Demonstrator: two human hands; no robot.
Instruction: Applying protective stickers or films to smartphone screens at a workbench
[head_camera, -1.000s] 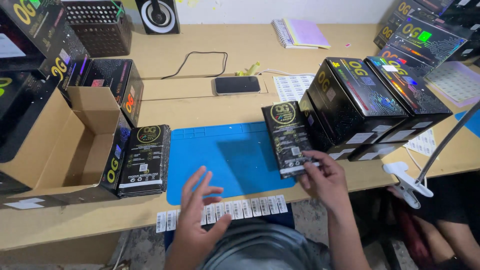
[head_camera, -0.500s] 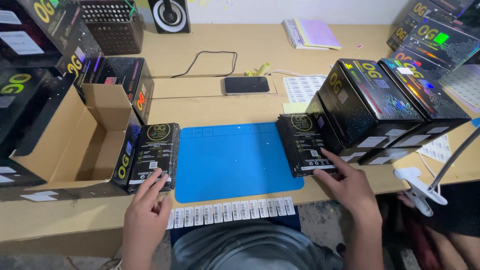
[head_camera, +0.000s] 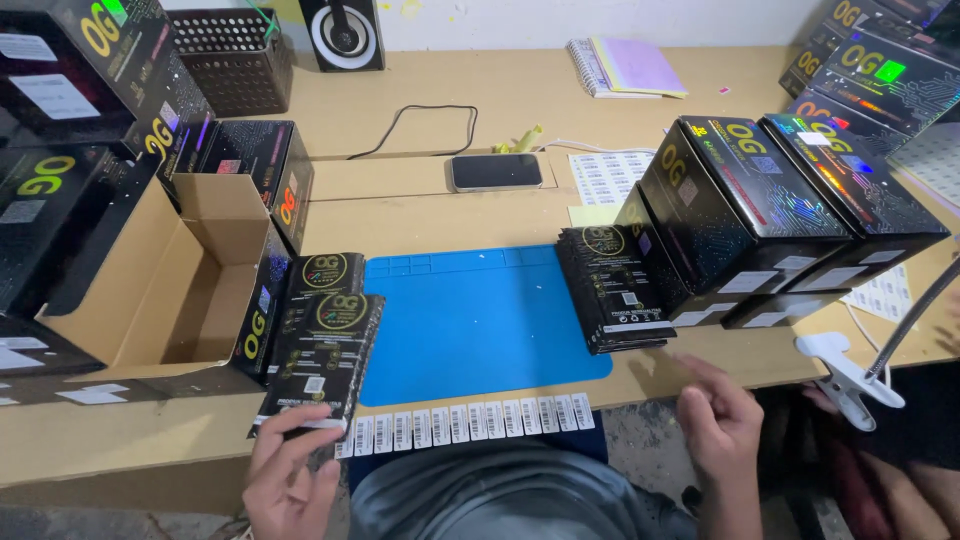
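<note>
My left hand (head_camera: 290, 480) grips the near edge of a flat black packet (head_camera: 325, 360) with a gold round emblem, tilted up over the left stack of like packets (head_camera: 320, 275). A blue mat (head_camera: 470, 320) lies in the middle of the table. Along its near edge runs a strip of small barcode labels (head_camera: 470, 425). On the mat's right side stands a second stack of black packets (head_camera: 615, 290). My right hand (head_camera: 720, 425) hovers off the table's front edge, below that stack, fingers loosely apart and holding nothing.
An open cardboard box (head_camera: 150, 290) stands at the left among large black cartons. More black cartons (head_camera: 760, 200) crowd the right. A phone (head_camera: 497, 170), a label sheet (head_camera: 605, 175), a mesh basket (head_camera: 235, 45), a notebook (head_camera: 625, 65) and a white clamp (head_camera: 850, 375) are around.
My left hand went from the mat's near edge to the left stack and took hold of its top packet. My right hand drew back from the right stack toward me.
</note>
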